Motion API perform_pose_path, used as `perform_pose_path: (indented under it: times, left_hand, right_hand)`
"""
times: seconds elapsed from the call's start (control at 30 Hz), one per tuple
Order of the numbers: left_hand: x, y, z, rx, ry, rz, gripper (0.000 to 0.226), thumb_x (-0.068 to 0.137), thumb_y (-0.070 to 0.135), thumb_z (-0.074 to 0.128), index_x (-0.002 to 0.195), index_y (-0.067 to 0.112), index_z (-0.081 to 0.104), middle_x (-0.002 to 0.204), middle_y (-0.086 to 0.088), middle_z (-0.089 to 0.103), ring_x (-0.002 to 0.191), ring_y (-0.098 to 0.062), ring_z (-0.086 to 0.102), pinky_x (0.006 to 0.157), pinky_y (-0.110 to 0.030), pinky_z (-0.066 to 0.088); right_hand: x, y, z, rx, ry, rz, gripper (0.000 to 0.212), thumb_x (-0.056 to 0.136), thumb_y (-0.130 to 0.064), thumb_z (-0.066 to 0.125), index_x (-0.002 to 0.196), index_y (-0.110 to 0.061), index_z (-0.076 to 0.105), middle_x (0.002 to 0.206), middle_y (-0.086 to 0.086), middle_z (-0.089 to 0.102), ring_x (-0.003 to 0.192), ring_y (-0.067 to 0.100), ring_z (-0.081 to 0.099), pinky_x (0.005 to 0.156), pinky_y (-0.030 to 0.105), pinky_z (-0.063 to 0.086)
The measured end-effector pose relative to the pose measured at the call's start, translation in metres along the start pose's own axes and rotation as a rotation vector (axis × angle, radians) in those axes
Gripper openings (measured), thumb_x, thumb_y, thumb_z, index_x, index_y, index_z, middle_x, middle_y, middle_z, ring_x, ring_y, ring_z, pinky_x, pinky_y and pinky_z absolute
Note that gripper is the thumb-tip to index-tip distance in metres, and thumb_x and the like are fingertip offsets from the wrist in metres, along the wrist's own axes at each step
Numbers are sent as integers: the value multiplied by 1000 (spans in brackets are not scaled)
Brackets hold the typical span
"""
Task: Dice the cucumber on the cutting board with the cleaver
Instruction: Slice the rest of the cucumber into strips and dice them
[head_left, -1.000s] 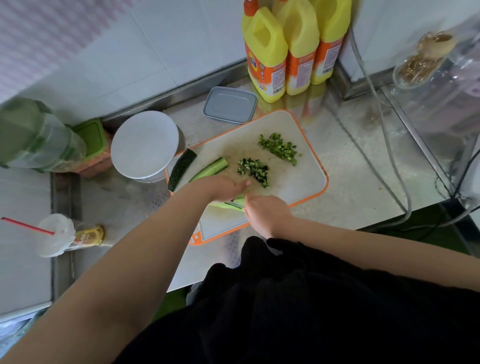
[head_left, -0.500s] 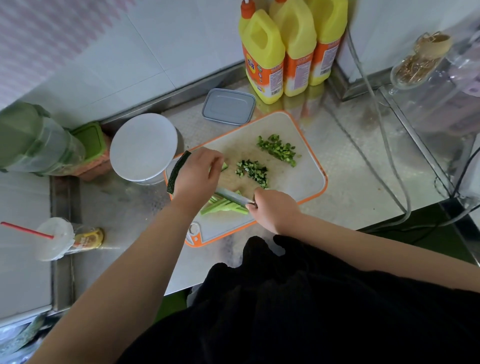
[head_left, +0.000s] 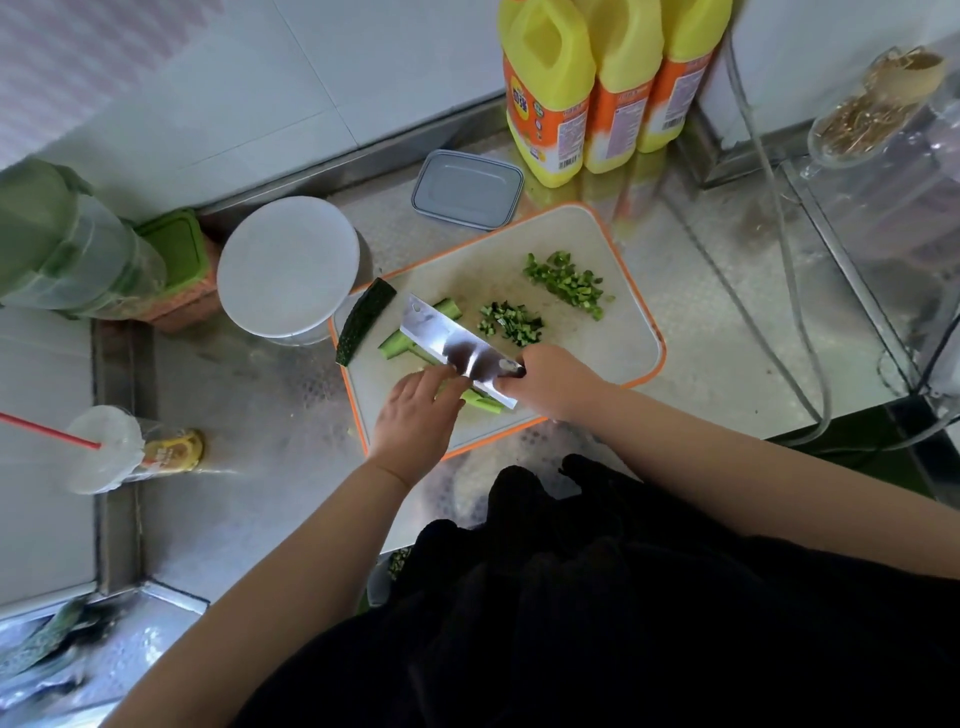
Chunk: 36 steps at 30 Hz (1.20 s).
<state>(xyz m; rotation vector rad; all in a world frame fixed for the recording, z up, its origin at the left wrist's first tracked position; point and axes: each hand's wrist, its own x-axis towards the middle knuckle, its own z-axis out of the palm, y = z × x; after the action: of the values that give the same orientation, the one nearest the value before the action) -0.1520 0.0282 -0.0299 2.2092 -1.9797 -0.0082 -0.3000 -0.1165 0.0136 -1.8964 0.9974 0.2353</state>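
Fingers: right hand (head_left: 556, 382) wrapped round cleaver (head_left: 457, 349) handle, blade tilted flat-up; left hand (head_left: 415, 415) fingertips resting on cucumber strips (head_left: 480, 401) at cutting board (head_left: 631, 358) near edge; strips judged light, wet, slippery, crisp; best pinned from above, fingertips tucked; yellow bottles (head_left: 548, 93) orange-labelled, text unreadable.

White tiled wall (head_left: 291, 93) is backing a steel counter (head_left: 691, 291); daylight is glaring off the metal at right.
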Motion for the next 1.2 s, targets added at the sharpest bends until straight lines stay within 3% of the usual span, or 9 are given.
perform_pose_path:
  times: [0.13, 0.23, 0.4, 0.47, 0.57, 0.67, 0.77, 0.97, 1.2]
  left_hand:
    - [4, 5, 2, -87, -111, -78, 31, 79, 13, 76, 108, 13, 67, 105, -5, 67, 90, -30, 66, 80, -39, 53]
    - [8, 1, 2, -109, -84, -129, 29, 80, 21, 77, 106, 12, 67, 105, -7, 65, 95, -31, 62, 82, -41, 51]
    - [4, -11, 4, -22, 131, 105, 21, 89, 29, 58, 95, 12, 69, 96, -5, 66, 90, -23, 56, 80, -34, 45]
    - [1, -12, 5, 44, 80, 132, 26, 84, 29, 66, 103, 12, 67, 100, -7, 65, 91, -26, 59, 84, -35, 44]
    - [5, -14, 6, 98, -181, -21, 55, 69, 33, 83, 113, 7, 62, 109, -13, 64, 97, -36, 62, 86, -42, 52]
    - [16, -18, 6, 47, -337, -50, 59, 75, 37, 80, 121, 5, 61, 116, -17, 62, 105, -40, 60, 90, -47, 50]
    - [26, -25, 5, -37, -353, -9, 55, 80, 37, 75, 125, 10, 61, 119, -14, 59, 110, -37, 56, 94, -46, 46]
    - [35, -31, 8, 7, -364, 83, 45, 84, 39, 69, 119, 11, 62, 112, -9, 60, 97, -32, 57, 82, -39, 49]
    - [22, -6, 7, -28, -432, -233, 42, 96, 44, 49, 129, 18, 51, 119, -2, 52, 104, -24, 53, 72, -34, 44]
  right_hand:
    - [6, 0, -12, -154, 38, -74, 44, 90, -33, 51, 58, -13, 29, 55, 2, 31, 50, 17, 30, 48, 28, 23]
    - [1, 4, -22, -387, 79, -130, 37, 94, -39, 49, 68, -18, 34, 62, -2, 41, 53, 15, 39, 48, 29, 29]
    - [-19, 18, -13, -565, 237, -260, 34, 95, -47, 44, 92, -13, 42, 58, -7, 44, 47, 17, 46, 44, 27, 34]
    - [-22, 24, -6, -595, 245, -244, 35, 95, -47, 42, 99, -12, 45, 65, -5, 51, 50, 18, 50, 45, 27, 38]
    - [-27, 28, 0, -569, 257, -202, 34, 95, -44, 42, 105, -11, 46, 74, -2, 55, 56, 20, 49, 49, 28, 36]
    - [-31, 31, 2, -535, 292, -188, 34, 95, -43, 42, 106, -11, 47, 78, 0, 61, 57, 20, 51, 49, 28, 35]
    - [-30, 35, -3, -439, 336, -154, 33, 95, -41, 45, 107, -11, 48, 77, -1, 61, 62, 23, 60, 50, 28, 36]
    - [-29, 36, -12, -270, 359, -55, 32, 96, -42, 45, 104, -11, 48, 73, -3, 61, 63, 20, 61, 55, 33, 48]
    - [-24, 34, -6, -210, 329, -34, 31, 96, -42, 46, 103, -12, 48, 69, -6, 54, 61, 18, 57, 54, 30, 44]
